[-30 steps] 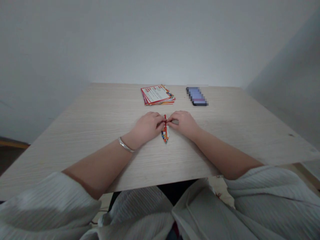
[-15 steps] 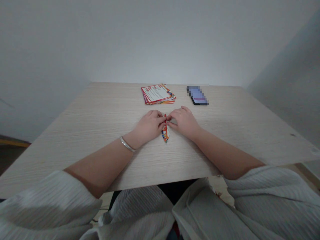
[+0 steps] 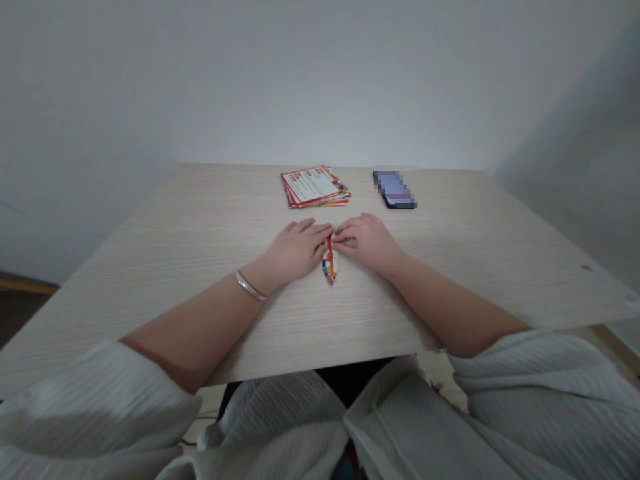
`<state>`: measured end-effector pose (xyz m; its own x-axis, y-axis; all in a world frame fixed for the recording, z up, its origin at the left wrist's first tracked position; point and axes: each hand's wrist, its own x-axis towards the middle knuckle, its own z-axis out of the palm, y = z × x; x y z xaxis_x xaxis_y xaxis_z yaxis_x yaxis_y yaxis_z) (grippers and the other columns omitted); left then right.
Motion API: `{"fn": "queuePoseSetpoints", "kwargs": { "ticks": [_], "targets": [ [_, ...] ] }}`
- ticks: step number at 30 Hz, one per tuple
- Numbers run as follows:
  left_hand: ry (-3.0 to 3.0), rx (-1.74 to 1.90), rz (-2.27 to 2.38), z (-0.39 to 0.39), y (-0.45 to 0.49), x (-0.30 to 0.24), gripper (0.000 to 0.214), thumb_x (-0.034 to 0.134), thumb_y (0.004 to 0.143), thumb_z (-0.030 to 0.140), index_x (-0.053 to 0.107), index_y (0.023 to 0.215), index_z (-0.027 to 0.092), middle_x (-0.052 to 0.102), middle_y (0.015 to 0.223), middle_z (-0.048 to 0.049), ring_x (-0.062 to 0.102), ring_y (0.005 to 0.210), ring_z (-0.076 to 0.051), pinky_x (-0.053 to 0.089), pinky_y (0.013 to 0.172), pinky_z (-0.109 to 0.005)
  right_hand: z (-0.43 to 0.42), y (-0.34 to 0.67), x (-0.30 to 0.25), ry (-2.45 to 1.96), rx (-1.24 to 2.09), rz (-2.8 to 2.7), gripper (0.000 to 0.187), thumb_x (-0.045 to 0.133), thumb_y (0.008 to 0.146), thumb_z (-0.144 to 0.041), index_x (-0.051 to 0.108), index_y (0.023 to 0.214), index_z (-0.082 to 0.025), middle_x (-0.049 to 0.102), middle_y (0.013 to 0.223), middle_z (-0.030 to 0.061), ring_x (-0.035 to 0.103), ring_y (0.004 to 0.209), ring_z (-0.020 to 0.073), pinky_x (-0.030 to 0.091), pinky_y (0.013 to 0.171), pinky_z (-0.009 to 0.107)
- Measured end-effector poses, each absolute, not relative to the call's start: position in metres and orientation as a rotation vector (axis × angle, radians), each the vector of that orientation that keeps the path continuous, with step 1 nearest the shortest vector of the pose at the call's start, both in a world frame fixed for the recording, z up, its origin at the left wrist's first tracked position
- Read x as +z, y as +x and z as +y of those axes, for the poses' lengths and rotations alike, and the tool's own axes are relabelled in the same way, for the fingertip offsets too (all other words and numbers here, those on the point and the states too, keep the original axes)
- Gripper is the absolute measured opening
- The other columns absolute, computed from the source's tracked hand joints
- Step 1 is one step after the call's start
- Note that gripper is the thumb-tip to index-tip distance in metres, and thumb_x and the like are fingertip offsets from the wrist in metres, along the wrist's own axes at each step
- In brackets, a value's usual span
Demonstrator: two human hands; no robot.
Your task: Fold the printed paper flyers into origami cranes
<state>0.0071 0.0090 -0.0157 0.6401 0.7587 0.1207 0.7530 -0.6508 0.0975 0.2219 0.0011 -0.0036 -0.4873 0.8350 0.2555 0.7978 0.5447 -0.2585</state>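
A small folded paper (image 3: pixel 330 265), narrow and pointed at its near end, lies on the table between my hands. Its colours are red, orange, white and a multicoloured print. My left hand (image 3: pixel 299 248) lies fairly flat, palm down, its fingers stretched out and the fingertips pressing on the paper's far left part. From the other side, my right hand (image 3: pixel 369 241) curls its fingers, with thumb and forefinger at the paper's right edge. The paper's far tip is partly covered by fingertips.
Behind my hands is a stack of printed sheets (image 3: pixel 315 187) with red borders. To its right lies a phone (image 3: pixel 395 190), its screen pixelated. The pale wooden table (image 3: pixel 200 227) meets a wall at the back, and its front edge runs close to my lap.
My left hand has flattened, its fingers now straighter and spread over the paper's far part. My right hand stays almost in place, and the paper has barely shifted.
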Motion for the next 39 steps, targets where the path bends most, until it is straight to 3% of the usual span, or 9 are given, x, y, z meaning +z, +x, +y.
{"fn": "queuePoseSetpoints", "kwargs": {
  "ticks": [4,7,10,14,20,24,30,35,39],
  "targets": [
    [2.850,0.167,1.320,0.004,0.007,-0.015,0.055,0.031,0.109,0.032,0.051,0.158,0.014,0.050,0.164,-0.0130,0.042,0.154,-0.038,0.037,0.124,-0.056,-0.001,0.220,0.002,-1.333,0.018,-2.543,0.024,0.066,0.101,-0.038,0.085,0.104,-0.023,0.081,0.120,0.0077,0.068,0.118,0.0278,0.032,0.118,0.052],
    [2.855,0.150,1.344,0.003,0.005,-0.016,0.055,0.029,0.110,0.033,0.051,0.158,0.016,0.047,0.166,-0.0115,0.040,0.154,-0.039,0.036,0.123,-0.058,-0.003,0.219,0.006,-1.271,-0.065,-2.651,0.033,0.059,0.105,-0.038,0.085,0.105,-0.017,0.081,0.115,0.0119,0.068,0.114,0.0267,0.040,0.110,0.044],
    [2.852,0.193,1.363,0.003,0.004,-0.018,0.054,0.031,0.109,0.032,0.050,0.158,0.018,0.049,0.165,-0.0119,0.041,0.154,-0.037,0.034,0.124,-0.057,-0.003,0.219,0.004,-1.221,-0.051,-2.665,0.034,0.056,0.106,-0.035,0.085,0.107,-0.016,0.081,0.117,0.0129,0.067,0.110,0.0246,0.044,0.103,0.039],
    [2.871,0.282,1.334,0.006,0.003,-0.021,0.054,0.033,0.108,0.030,0.053,0.155,0.013,0.053,0.161,-0.0163,0.046,0.150,-0.037,0.036,0.124,-0.056,-0.001,0.221,0.001,-1.136,-0.067,-2.694,0.034,0.055,0.106,-0.036,0.083,0.115,-0.017,0.079,0.121,0.0124,0.066,0.113,0.0245,0.043,0.106,0.039],
    [2.789,0.468,1.289,0.010,0.002,-0.021,0.045,0.047,0.102,0.033,0.068,0.136,0.012,0.065,0.133,-0.0193,0.060,0.125,-0.032,0.048,0.113,-0.049,-0.003,0.222,0.001,-1.255,-0.076,-2.590,0.038,0.060,0.103,-0.038,0.075,0.131,-0.016,0.077,0.127,0.0139,0.066,0.117,0.0281,0.044,0.105,0.041],
    [2.665,0.584,1.350,0.011,0.000,-0.022,0.039,0.059,0.095,0.037,0.072,0.125,0.015,0.063,0.118,-0.0157,0.059,0.115,-0.031,0.052,0.108,-0.049,0.001,0.226,-0.005,-1.326,0.016,-2.497,0.037,0.063,0.101,-0.042,0.078,0.123,-0.016,0.076,0.129,0.0145,0.065,0.121,0.0279,0.044,0.106,0.041],
    [2.551,0.602,1.337,0.011,-0.001,-0.012,0.026,0.064,0.092,0.034,0.071,0.108,0.015,0.069,0.110,-0.0129,0.064,0.104,-0.028,0.055,0.098,-0.045,0.011,0.234,-0.012,-1.245,0.220,-2.445,0.029,0.064,0.101,-0.041,0.081,0.104,-0.018,0.079,0.119,0.0114,0.068,0.114,0.0245,0.047,0.102,0.038],
    [2.606,0.582,1.315,0.010,0.000,-0.004,0.021,0.065,0.093,0.036,0.071,0.100,0.017,0.074,0.095,-0.0087,0.067,0.088,-0.026,0.054,0.084,-0.039,0.008,0.234,-0.010,-1.234,0.255,-2.409,0.024,0.070,0.096,-0.038,0.078,0.100,-0.016,0.080,0.103,0.0097,0.069,0.100,0.0226,0.048,0.092,0.034],
    [2.699,0.594,1.170,0.009,-0.001,-0.002,0.020,0.059,0.096,0.031,0.073,0.102,0.018,0.074,0.094,-0.0081,0.068,0.093,-0.026,0.052,0.087,-0.039,0.003,0.233,-0.006,-1.316,0.281,-2.343,0.017,0.071,0.093,-0.032,0.077,0.102,-0.018,0.079,0.102,0.0072,0.068,0.090,0.0193,0.046,0.080,0.031]
  ]
}}
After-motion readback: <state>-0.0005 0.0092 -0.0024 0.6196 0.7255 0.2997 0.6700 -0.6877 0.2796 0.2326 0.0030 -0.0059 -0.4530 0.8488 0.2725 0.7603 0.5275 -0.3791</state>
